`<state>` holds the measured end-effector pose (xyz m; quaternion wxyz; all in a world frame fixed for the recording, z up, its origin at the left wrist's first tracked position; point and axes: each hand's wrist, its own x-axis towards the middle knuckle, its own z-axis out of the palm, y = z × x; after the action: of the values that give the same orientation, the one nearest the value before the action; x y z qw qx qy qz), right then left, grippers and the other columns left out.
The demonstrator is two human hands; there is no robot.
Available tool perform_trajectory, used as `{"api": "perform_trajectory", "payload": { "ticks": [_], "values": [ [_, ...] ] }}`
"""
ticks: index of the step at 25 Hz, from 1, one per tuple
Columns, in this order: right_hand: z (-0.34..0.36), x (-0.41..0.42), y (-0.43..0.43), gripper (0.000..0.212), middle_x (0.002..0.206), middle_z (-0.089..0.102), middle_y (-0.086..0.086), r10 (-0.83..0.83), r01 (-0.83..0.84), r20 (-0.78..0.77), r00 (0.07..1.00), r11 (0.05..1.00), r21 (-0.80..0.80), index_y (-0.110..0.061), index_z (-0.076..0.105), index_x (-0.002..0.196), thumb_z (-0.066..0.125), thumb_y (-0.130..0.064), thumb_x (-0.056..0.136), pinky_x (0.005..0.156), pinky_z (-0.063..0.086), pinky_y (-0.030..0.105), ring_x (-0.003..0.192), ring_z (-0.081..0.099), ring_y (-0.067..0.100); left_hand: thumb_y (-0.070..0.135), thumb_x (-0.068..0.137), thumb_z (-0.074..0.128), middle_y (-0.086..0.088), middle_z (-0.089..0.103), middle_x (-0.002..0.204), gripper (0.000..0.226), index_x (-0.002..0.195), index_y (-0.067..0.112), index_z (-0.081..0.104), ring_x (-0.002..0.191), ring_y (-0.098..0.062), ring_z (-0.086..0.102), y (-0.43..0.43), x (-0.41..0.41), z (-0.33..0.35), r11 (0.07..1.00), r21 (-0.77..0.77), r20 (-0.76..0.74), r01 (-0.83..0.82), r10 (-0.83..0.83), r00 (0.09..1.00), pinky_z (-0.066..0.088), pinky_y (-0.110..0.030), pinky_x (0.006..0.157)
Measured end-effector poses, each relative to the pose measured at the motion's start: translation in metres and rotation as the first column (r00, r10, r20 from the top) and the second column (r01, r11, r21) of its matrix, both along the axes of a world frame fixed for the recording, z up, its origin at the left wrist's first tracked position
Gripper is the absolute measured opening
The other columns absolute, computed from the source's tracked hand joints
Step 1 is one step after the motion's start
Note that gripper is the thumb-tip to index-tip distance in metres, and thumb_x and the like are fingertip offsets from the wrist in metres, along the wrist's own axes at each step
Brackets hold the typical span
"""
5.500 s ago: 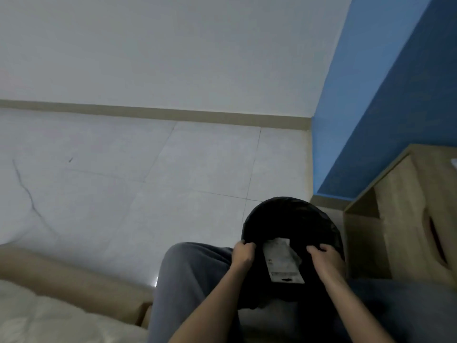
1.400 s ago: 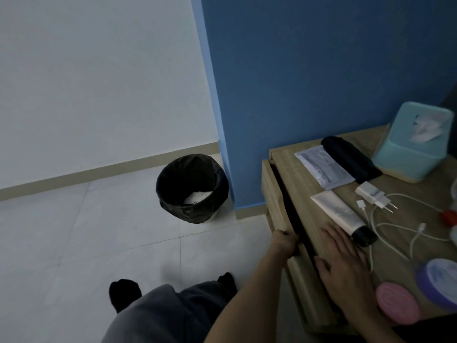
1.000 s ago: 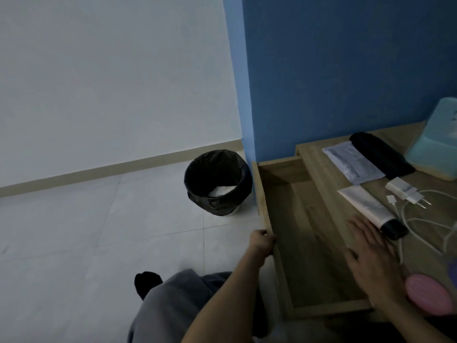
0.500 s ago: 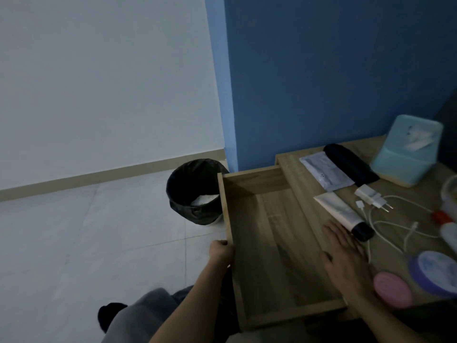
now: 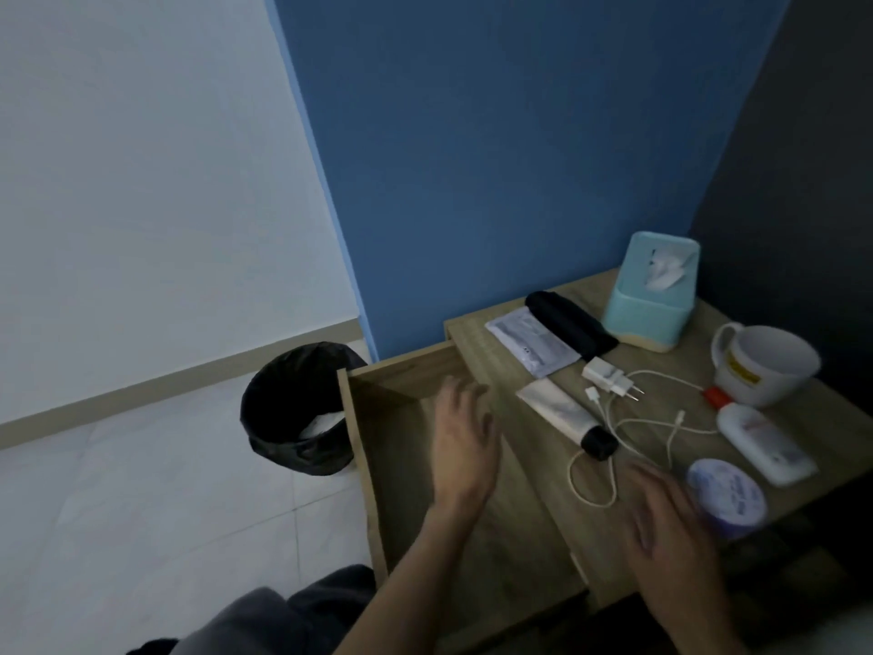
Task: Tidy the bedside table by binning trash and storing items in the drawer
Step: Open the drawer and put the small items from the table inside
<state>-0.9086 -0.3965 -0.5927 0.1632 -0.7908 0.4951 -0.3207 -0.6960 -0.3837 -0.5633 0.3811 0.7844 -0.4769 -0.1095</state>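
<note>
While the drawer (image 5: 401, 489) lies open, the left hand (image 5: 465, 451) hovers above it.

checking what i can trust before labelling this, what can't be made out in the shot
Head view, dim throughout:
- Bin: only a white scrap shows; the rim hides the rest.
- Sachet print and mug label: too small to read.
- Right hand: motion-blurred; whether its fingers touch the purple tin is unclear.
- Drawer floor: partly behind the left hand.
</note>
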Motion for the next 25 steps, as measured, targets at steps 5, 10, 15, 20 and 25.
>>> {"api": "perform_trajectory", "payload": {
  "ticks": [5,10,15,20,25],
  "values": [
    [-0.03,-0.033,0.006,0.08,0.108,0.068,0.02,-0.053,0.058,-0.172,0.984,0.998,0.023,-0.002,0.069,0.103,0.03,-0.069,0.082,0.097,0.033,0.025,0.103,0.058,0.032,0.031,0.091,0.05,-0.002,0.012,0.159,0.058,0.145,0.024,0.029,0.147,-0.023,0.004,-0.041,-0.065,-0.009,0.808,0.367,0.023,0.46,-0.503,0.864,0.009,-0.043,0.118],
    [-0.05,-0.032,0.002,0.084,0.102,0.067,0.023,-0.048,0.062,-0.196,0.979,0.996,0.068,0.001,0.068,0.103,0.026,-0.069,0.083,0.09,0.036,0.031,0.09,0.064,0.044,0.031,0.089,0.055,-0.006,0.016,0.155,0.061,0.143,0.032,0.027,0.144,-0.03,0.009,-0.051,-0.074,-0.023,0.771,0.46,0.102,0.44,-0.538,0.837,0.022,-0.052,0.109],
    [-0.036,-0.024,0.001,0.092,0.097,0.067,0.029,0.006,0.002,-0.12,0.993,0.998,0.066,0.006,0.069,0.098,0.022,-0.071,0.083,0.09,0.032,0.026,0.084,0.063,0.049,0.015,0.091,0.05,-0.013,0.028,0.148,0.049,0.137,0.024,0.037,0.13,-0.034,0.032,-0.044,-0.072,-0.02,0.83,0.411,0.291,0.377,-0.511,0.809,0.041,-0.049,0.098],
    [-0.018,0.004,0.002,0.07,0.097,0.065,0.029,0.043,-0.047,-0.051,0.998,0.996,-0.079,0.007,0.068,0.098,0.04,-0.055,0.081,0.087,0.034,0.023,0.092,0.054,0.035,0.02,0.091,0.029,-0.006,0.045,0.142,0.042,0.13,0.018,0.043,0.122,-0.027,0.043,-0.016,-0.047,-0.02,0.909,0.183,0.37,0.374,-0.416,0.831,0.039,-0.043,0.096],
    [-0.022,0.054,0.017,0.051,0.104,0.063,0.019,0.149,-0.148,-0.022,0.989,0.988,0.045,0.0,0.067,0.103,0.082,-0.013,0.056,0.087,0.035,0.014,0.091,0.06,0.031,0.051,0.09,0.038,-0.002,0.053,0.121,0.047,0.126,0.022,0.043,0.107,-0.012,0.052,0.025,0.005,-0.013,0.999,-0.042,-0.303,0.024,-0.036,0.952,0.046,-0.031,0.095]
  ]
}}
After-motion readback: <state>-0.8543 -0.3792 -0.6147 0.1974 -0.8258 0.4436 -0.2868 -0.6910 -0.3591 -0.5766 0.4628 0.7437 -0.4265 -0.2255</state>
